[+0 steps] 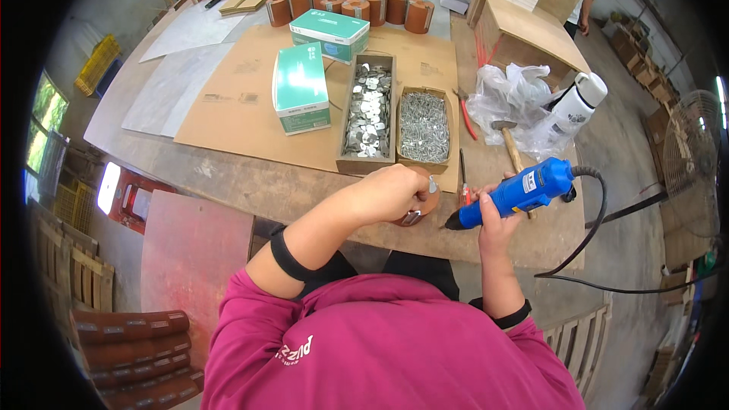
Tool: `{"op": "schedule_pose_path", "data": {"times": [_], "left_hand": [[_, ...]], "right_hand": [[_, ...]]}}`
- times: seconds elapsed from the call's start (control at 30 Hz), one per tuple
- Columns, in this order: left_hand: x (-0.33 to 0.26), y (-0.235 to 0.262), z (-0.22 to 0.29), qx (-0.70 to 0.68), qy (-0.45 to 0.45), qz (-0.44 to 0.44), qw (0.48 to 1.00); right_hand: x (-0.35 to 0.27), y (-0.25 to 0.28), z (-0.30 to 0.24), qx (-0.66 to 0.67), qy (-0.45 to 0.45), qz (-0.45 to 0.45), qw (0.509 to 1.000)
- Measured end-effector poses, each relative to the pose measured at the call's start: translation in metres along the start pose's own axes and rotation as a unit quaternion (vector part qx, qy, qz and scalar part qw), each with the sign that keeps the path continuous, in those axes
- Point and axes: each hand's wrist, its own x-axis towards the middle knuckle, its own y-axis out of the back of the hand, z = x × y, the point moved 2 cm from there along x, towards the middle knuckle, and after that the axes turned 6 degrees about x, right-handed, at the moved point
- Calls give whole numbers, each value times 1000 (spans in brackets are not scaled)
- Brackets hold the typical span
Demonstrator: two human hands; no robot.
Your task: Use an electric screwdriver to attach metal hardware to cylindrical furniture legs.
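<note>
My left hand [391, 193] grips a short brown cylinder [425, 199] lying on the wooden table's near edge; a small metal plate shows at its lower side. My right hand [493, 216] holds a blue corded electric screwdriver [520, 192], its dark tip pointing left toward the cylinder, a short gap away. Just behind my hands stand two open cardboard boxes: one holds flat metal plates [368, 110], the other small silver screws [424, 126].
Two teal-and-white boxes [301, 89] lie on a cardboard sheet [228, 114]. Several brown cylinders [357, 1] line the table's far side. A hammer [510, 144], red-handled pliers [465, 115], a plastic bag [509, 95], a white bottle [577, 102] and wooden crates [524, 30] sit right. Another person stands top right.
</note>
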Motion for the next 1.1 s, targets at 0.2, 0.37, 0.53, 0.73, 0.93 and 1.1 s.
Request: {"op": "schedule_pose_path", "data": {"times": [0.2, 0.37, 0.53, 0.73, 0.93, 1.1], "left_hand": [[-9, -16, 5, 57, -21, 110, 992], [-16, -31, -1, 89, -25, 190, 977], [-18, -26, 3, 16, 34, 121, 992], [-23, -28, 4, 73, 8, 209, 975], [-33, -24, 9, 80, -13, 267, 960], [-40, -40, 1, 102, -17, 316, 943]], "right_hand": [[1, 2, -1, 5, 1, 9, 1000], [3, 2, 0, 18, 0, 15, 1000], [5, 6, 3, 18, 4, 21, 1000], [5, 3, 0, 3, -4, 23, 1000], [6, 4, 0, 13, 0, 23, 1000], [6, 3, 0, 4, 1, 22, 1000]]}}
